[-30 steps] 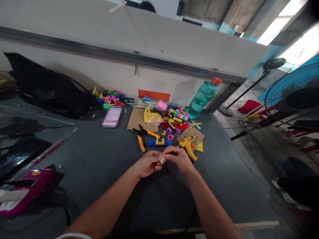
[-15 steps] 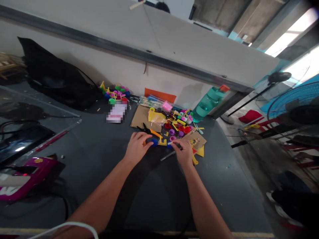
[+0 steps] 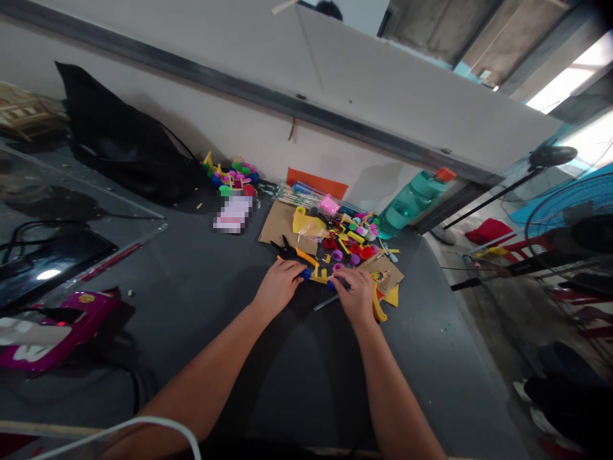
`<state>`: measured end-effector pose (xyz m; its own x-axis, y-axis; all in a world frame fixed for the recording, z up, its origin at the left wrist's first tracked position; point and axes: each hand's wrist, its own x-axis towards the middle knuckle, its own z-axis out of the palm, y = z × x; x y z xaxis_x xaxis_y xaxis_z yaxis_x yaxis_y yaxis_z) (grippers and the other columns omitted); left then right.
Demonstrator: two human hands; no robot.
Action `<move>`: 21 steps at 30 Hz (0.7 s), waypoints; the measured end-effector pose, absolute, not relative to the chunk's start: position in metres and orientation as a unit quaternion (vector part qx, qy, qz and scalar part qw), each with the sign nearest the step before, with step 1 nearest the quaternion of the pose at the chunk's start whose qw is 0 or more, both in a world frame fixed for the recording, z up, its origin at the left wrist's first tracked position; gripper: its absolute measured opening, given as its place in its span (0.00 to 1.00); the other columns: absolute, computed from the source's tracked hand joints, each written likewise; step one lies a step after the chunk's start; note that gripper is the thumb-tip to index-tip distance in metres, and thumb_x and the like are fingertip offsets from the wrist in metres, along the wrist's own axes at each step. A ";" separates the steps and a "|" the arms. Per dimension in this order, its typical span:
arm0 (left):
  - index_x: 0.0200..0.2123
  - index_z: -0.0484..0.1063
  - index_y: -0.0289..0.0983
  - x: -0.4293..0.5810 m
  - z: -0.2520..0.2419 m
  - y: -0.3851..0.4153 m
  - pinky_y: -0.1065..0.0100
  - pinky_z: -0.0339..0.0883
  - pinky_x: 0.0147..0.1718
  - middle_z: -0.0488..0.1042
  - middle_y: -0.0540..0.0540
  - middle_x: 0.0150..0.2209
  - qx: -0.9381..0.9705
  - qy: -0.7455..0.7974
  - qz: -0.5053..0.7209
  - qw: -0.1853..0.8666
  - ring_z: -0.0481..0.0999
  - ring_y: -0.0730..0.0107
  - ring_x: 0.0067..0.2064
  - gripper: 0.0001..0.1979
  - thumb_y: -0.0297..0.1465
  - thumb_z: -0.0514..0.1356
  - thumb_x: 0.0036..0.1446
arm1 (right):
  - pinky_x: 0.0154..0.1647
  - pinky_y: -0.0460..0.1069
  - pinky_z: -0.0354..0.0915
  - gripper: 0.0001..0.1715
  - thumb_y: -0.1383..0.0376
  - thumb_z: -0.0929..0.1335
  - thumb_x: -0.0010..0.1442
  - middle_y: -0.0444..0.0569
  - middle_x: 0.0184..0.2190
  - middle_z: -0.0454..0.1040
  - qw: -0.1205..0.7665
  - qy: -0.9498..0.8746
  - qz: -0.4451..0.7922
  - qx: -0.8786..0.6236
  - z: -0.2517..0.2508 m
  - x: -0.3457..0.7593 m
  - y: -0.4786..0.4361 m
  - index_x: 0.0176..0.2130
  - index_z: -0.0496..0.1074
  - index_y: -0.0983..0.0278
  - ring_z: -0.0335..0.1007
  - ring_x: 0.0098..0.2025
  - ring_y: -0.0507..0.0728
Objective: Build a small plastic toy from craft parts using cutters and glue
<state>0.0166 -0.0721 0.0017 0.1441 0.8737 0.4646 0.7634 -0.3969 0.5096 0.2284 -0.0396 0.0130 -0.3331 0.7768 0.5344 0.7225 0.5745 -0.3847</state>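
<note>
Just beyond both hands (image 3: 278, 287) (image 3: 357, 297), a teal water bottle (image 3: 412, 201), partly filled

Glossy teal plastic bottle (image 3: 412, 200), rough brown cardboard (image 3: 276, 225), matt grey tabletop (image 3: 431, 338)

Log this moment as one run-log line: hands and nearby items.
left hand: holds blue-wheeled yellow toy frame | right hand: holds its other wheel | nearby: orange-handled pliers, yellow glue gun

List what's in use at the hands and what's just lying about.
In use: left hand, right hand, blue plastic wheels, yellow frame.
Nearby, maybe in use: yellow glue gun, orange-handled pliers.
Lying about: teal water bottle, black bag, blue-guarded fan.
</note>
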 end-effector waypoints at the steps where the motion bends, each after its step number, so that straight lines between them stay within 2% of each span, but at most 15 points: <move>1: 0.43 0.70 0.39 0.017 0.001 -0.072 0.60 0.62 0.46 0.73 0.47 0.41 0.750 0.543 0.369 0.078 0.69 0.66 0.43 0.13 0.26 0.59 0.52 | 0.43 0.55 0.58 0.07 0.61 0.67 0.56 0.48 0.35 0.76 0.346 -0.817 0.038 -0.460 0.014 0.228 -0.040 0.34 0.74 0.60 0.67 0.40 0.59; 21: 0.43 0.70 0.39 0.019 0.003 -0.074 0.59 0.64 0.45 0.73 0.47 0.40 0.749 0.540 0.376 0.078 0.69 0.64 0.43 0.14 0.24 0.59 0.51 | 0.45 0.55 0.59 0.06 0.63 0.66 0.57 0.48 0.35 0.75 0.319 -0.840 0.034 -0.438 0.025 0.224 -0.047 0.34 0.73 0.60 0.66 0.41 0.58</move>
<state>0.0186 -0.0735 0.0033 0.1352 0.8674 0.4789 0.7499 -0.4055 0.5227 0.2242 -0.0470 0.0245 -0.4128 0.7574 0.5060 0.7138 0.6141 -0.3368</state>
